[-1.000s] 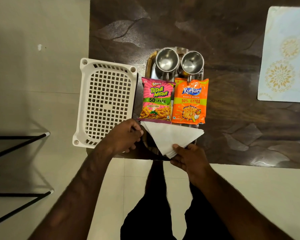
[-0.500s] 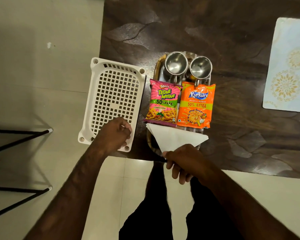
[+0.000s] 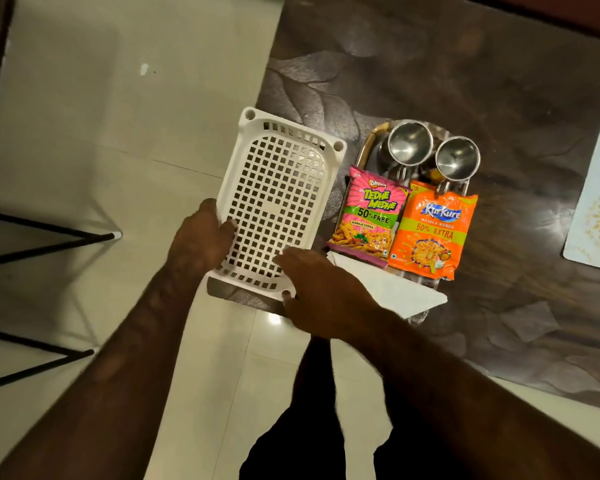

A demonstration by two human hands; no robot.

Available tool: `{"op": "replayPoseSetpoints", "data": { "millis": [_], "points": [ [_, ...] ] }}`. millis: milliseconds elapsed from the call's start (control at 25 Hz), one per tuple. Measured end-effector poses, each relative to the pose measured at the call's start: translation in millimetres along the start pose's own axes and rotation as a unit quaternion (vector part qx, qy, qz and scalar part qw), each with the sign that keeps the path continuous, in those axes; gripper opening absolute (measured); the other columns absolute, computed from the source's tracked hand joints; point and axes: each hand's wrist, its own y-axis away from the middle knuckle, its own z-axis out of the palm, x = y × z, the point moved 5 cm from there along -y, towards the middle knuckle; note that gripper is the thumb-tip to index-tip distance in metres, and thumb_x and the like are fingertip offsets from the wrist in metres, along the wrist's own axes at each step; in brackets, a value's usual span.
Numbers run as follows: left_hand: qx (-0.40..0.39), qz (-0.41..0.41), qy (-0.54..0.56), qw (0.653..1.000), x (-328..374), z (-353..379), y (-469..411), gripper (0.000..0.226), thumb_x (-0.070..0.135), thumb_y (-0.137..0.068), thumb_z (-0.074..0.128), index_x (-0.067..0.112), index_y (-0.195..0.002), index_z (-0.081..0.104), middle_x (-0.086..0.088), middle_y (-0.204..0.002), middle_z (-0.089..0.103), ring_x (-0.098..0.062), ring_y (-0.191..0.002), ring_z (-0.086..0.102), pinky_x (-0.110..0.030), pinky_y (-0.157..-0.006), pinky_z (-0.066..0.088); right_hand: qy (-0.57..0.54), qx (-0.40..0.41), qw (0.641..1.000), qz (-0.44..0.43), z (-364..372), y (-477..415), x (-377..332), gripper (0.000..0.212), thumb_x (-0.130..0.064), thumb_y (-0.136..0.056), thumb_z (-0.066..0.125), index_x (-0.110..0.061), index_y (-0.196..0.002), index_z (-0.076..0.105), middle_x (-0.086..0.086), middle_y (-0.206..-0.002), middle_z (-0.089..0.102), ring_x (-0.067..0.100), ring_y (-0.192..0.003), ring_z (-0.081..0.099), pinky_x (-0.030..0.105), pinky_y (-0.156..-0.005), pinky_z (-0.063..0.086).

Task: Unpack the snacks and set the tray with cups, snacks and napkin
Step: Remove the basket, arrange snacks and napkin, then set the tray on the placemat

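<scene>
both hands (image 3: 201, 237) on white basket (image 3: 278, 199), set tray (image 3: 371, 143)

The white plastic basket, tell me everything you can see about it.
The basket is a white, rectangular crate of what looks like hard plastic, with a grid of square holes in its bottom, slotted walls and round holes at the rim corners. It holds nothing. It sits at the left edge of the dark table, overhanging it, just left of the tray, tilted slightly clockwise. The left hand grips its left rim; the right hand rests at its near right corner.
</scene>
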Motion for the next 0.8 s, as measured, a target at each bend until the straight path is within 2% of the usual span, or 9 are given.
{"op": "replayPoseSetpoints", "data": {
  "millis": [80, 200, 360, 520, 720, 800],
  "points": [
    [0.002, 0.002, -0.011, 1.000, 1, 5, 0, 0.029, 0.022, -0.098, 0.048, 0.013, -0.125, 0.054, -0.011, -0.117, 0.068, -0.028, -0.085, 0.062, -0.031, -0.063, 0.052, 0.055, -0.024, 0.998, 0.015, 12, -3, 4, 0.070, -0.035, -0.096, 0.065, -0.023, -0.159, 0.037, 0.001, -0.168, 0.035, 0.025, -0.157, 0.033, 0.046, -0.121, 0.042],
    [0.025, 0.006, -0.032, 0.999, -2, 9, 3, 0.031, 0.016, -0.096, 0.047, 0.016, -0.126, 0.056, -0.009, -0.118, 0.069, -0.032, -0.090, 0.066, -0.033, -0.071, 0.051, 0.062, -0.054, 0.996, 0.036, 23, -4, 15, 0.073, -0.035, -0.098, 0.062, -0.024, -0.164, 0.031, 0.002, -0.175, 0.024, 0.025, -0.163, 0.022, 0.047, -0.125, 0.037],
    [0.030, 0.025, -0.087, 0.995, -4, 12, 6, 0.021, 0.016, -0.096, 0.047, 0.018, -0.116, 0.055, -0.008, -0.103, 0.070, -0.022, -0.066, 0.056, -0.024, -0.050, 0.039, 0.061, -0.068, 0.995, 0.035, 32, -4, 16, 0.075, -0.032, -0.099, 0.062, -0.025, -0.166, 0.029, 0.002, -0.177, 0.019, 0.024, -0.165, 0.017, 0.049, -0.128, 0.034],
    [0.030, 0.038, -0.114, 0.992, -8, 11, 9, 0.020, 0.014, -0.094, 0.049, 0.018, -0.113, 0.054, -0.009, -0.102, 0.070, -0.025, -0.076, 0.055, -0.036, -0.069, 0.047, 0.056, -0.073, 0.995, 0.032, 46, -3, 10, 0.074, -0.029, -0.099, 0.060, -0.025, -0.166, 0.028, 0.004, -0.178, 0.017, 0.026, -0.165, 0.018, 0.052, -0.126, 0.037],
    [0.023, 0.044, -0.111, 0.993, -5, 9, 14, 0.021, 0.015, -0.095, 0.047, 0.019, -0.114, 0.054, -0.009, -0.102, 0.071, -0.033, -0.078, 0.066, -0.046, -0.074, 0.059, 0.042, -0.067, 0.996, 0.035, 54, -3, 9, 0.075, -0.030, -0.099, 0.061, -0.026, -0.166, 0.027, 0.004, -0.178, 0.016, 0.026, -0.166, 0.016, 0.053, -0.127, 0.036],
    [0.003, 0.030, -0.095, 0.995, -4, 8, 15, 0.024, 0.018, -0.096, 0.046, 0.018, -0.119, 0.052, -0.010, -0.108, 0.070, -0.035, -0.079, 0.068, -0.050, -0.074, 0.060, 0.033, -0.060, 0.997, 0.028, 51, -1, 6, 0.075, -0.028, -0.099, 0.062, -0.026, -0.166, 0.027, 0.004, -0.178, 0.017, 0.026, -0.166, 0.016, 0.053, -0.127, 0.036]
  ]
}}
